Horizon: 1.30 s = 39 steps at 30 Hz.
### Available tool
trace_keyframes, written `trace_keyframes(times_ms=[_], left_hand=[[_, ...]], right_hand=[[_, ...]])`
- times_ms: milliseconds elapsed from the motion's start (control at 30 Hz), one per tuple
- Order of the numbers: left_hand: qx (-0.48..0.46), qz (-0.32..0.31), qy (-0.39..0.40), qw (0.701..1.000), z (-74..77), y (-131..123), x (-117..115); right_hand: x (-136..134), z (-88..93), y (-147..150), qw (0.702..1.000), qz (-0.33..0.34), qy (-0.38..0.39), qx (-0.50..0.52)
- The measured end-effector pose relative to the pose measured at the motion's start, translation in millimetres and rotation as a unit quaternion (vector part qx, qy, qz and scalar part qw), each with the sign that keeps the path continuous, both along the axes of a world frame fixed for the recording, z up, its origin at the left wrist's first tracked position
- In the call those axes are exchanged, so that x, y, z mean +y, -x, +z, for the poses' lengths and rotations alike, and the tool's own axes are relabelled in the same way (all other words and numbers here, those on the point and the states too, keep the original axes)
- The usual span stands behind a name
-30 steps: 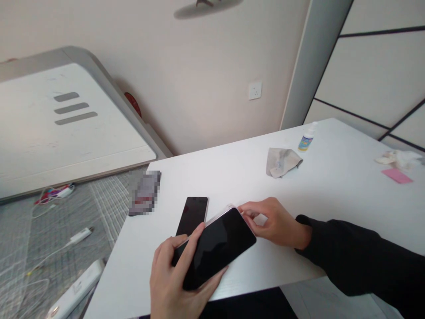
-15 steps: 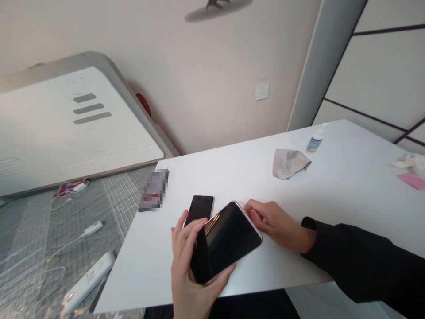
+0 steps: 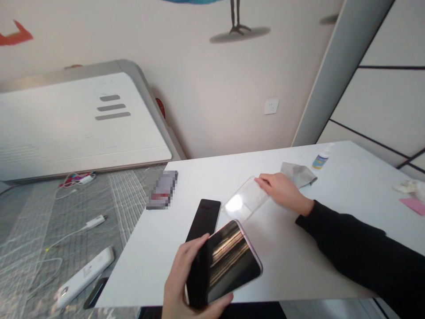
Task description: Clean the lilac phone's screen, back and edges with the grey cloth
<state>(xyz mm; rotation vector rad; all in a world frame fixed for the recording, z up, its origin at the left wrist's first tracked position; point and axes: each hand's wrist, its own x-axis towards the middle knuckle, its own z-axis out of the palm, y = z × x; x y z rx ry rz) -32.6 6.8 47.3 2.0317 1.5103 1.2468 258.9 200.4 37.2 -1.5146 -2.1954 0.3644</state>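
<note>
One black-screened phone (image 3: pixel 232 261) gripped by left hand (image 3: pixel 181 277), extending right | clear case (image 3: pixel 248 198) pinched by right hand (image 3: pixel 286 192), extending left and near

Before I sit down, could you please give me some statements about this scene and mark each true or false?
1. The left hand holds a black-screened rectangular phone. True.
2. A clear rectangular plastic case is fitted around that held phone. False: the case is off it, in the right hand.
3. A second dark rectangular phone lies on the white flat-topped table. True.
4. A crumpled grey cloth lies near a small white bottle with a blue and yellow label. True.
5. That cloth is in the left hand. False: it lies on the table, beyond the right hand.
</note>
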Motion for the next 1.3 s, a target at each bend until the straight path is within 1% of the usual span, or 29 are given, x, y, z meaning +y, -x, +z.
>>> trace_keyframes(times_ms=[100,167,233,333,400,500,567,633,667,700,733,800,867,900,933,1000,1067,1133,1167,1200,1233,1300], left_hand=[[0.123,-0.040,-0.011,0.992,-6.9,1,7],[0.184,-0.068,-0.037,0.980,-15.2,-4,14],[0.216,-0.081,-0.055,0.972,-24.3,-11,22],[0.241,-0.060,-0.056,0.967,-36.8,-20,30],[0.249,-0.029,-0.046,0.967,-43.7,-22,34],[0.257,0.004,-0.025,0.966,-51.3,-17,38],[0.263,0.013,-0.022,0.965,-54.1,-11,40],[0.271,0.021,-0.024,0.962,-55.3,-6,41],[0.274,0.026,-0.027,0.961,-55.6,-5,42],[0.277,0.031,-0.028,0.960,-55.7,-4,41],[0.278,0.036,-0.028,0.960,-55.7,-3,41],[0.276,0.040,-0.023,0.960,-55.5,-4,39],[0.274,0.038,-0.016,0.961,-54.9,-5,37],[0.273,0.037,-0.016,0.961,-54.5,-6,37],[0.274,0.035,-0.017,0.961,-54.1,-7,36],[0.279,0.034,-0.025,0.959,-52.9,-12,36],[0.291,0.035,-0.035,0.955,-51.3,-19,35],[0.305,0.036,-0.040,0.951,-49.4,-25,34],[0.311,0.032,-0.042,0.949,-48.3,-26,33],[0.315,0.024,-0.044,0.948,-47.2,-27,32],[0.320,0.014,-0.046,0.946,-46.2,-26,31],[0.329,-0.005,-0.053,0.943,-44.4,-20,28]], right_hand=[[29,14.0,3,0.998,-0.015,-0.057,-0.028],[40,24.2,-5,0.995,-0.015,-0.088,-0.035],[42,33.2,-23,0.994,-0.012,-0.106,-0.038],[29,37.8,-65,0.993,0.000,-0.108,-0.047],[15,31.0,-95,0.994,0.014,-0.099,-0.048],[-1,10.1,-127,0.994,0.012,-0.096,-0.047],[-6,-1.8,-136,0.994,0.013,-0.089,-0.066],[-7,-5.4,-135,0.994,0.026,-0.082,-0.072],[-6,-3.5,-133,0.994,0.029,-0.090,-0.052],[-6,0.3,-130,0.994,0.017,-0.108,-0.012],[-7,5.7,-127,0.990,-0.008,-0.136,0.041],[-10,19.4,-121,0.964,-0.080,-0.202,0.150],[-16,34.5,-115,0.931,-0.141,-0.235,0.242],[-20,41.8,-110,0.921,-0.151,-0.225,0.281],[-24,48.6,-104,0.916,-0.147,-0.196,0.318],[-33,58.6,-88,0.908,-0.123,-0.098,0.389],[-40,60.5,-68,0.898,-0.099,0.010,0.428],[-43,52.5,-49,0.896,-0.074,0.117,0.422],[-44,45.5,-42,0.900,-0.057,0.162,0.400],[-43,37.5,-37,0.909,-0.042,0.188,0.370],[-43,29.6,-34,0.923,-0.033,0.190,0.333],[-45,17.5,-30,0.957,-0.037,0.135,0.255]])
